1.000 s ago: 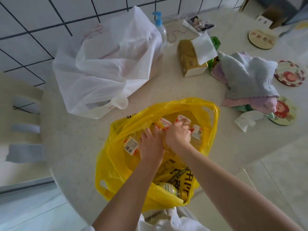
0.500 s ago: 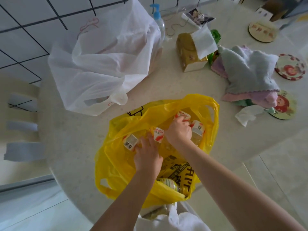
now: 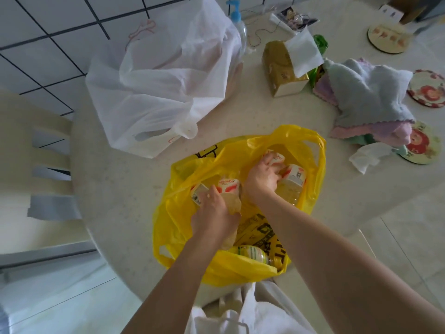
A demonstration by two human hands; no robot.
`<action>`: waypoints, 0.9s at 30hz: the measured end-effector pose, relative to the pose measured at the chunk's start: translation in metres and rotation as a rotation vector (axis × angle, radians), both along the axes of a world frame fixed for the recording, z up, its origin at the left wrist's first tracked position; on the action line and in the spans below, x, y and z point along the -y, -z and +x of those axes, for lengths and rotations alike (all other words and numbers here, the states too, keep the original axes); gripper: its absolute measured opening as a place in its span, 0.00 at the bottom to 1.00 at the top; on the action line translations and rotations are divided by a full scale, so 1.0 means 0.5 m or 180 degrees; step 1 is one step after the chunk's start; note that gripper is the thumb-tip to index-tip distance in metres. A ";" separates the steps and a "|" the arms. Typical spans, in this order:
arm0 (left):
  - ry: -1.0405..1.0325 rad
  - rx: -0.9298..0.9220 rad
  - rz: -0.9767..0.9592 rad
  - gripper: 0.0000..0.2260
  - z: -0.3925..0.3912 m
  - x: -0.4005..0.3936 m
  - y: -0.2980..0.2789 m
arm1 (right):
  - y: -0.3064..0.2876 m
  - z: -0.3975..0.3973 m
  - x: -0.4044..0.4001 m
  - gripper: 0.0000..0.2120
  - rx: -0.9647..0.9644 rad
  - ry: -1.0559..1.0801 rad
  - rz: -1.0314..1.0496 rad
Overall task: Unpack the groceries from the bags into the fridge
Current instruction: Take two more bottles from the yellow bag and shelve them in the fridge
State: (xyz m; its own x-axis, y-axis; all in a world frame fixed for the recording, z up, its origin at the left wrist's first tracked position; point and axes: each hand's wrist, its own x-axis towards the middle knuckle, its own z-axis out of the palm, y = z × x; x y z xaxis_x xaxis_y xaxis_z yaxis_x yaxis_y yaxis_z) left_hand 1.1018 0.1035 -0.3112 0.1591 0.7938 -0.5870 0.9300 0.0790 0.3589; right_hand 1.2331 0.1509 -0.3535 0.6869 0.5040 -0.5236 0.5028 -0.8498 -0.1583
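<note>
Both your hands are down inside the yellow bag [image 3: 192,220] at the near edge of the bench [image 3: 125,189]: your left hand [image 3: 214,215] has its fingers curled round a red-and-white capped bottle [image 3: 227,186], your right hand [image 3: 261,179] grips another bottle [image 3: 292,179] at the bag's far side, likely to lift a pair out together. The bag's mouth gapes wide, the white bag [image 3: 156,92] sits just behind it, and open bench lies to its left.
</note>
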 end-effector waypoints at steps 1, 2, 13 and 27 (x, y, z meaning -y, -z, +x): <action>-0.0112 0.0120 -0.0099 0.37 -0.014 0.002 -0.002 | -0.008 0.003 -0.001 0.39 -0.0108 0.0043 0.0008; -0.0217 0.0249 -0.0163 0.37 -0.026 0.004 -0.003 | -0.015 0.010 -0.003 0.40 -0.0232 0.0107 0.0065; -0.1091 0.1072 -0.0781 0.33 -0.067 0.038 -0.029 | -0.170 0.073 0.094 0.31 -0.1380 0.0291 0.0188; -0.2274 0.2578 -0.1290 0.28 -0.091 0.206 -0.053 | -0.234 0.076 0.393 0.09 -0.4057 0.1430 0.0847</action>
State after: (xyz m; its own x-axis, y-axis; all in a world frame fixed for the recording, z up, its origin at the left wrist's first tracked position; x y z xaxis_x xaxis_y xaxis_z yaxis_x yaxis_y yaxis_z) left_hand 1.0565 0.0006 -0.2849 0.1959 0.6310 -0.7506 0.1353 0.7408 0.6580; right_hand 1.2709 -0.0458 -0.2363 -0.0621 0.5517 -0.8317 -0.4187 -0.7708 -0.4801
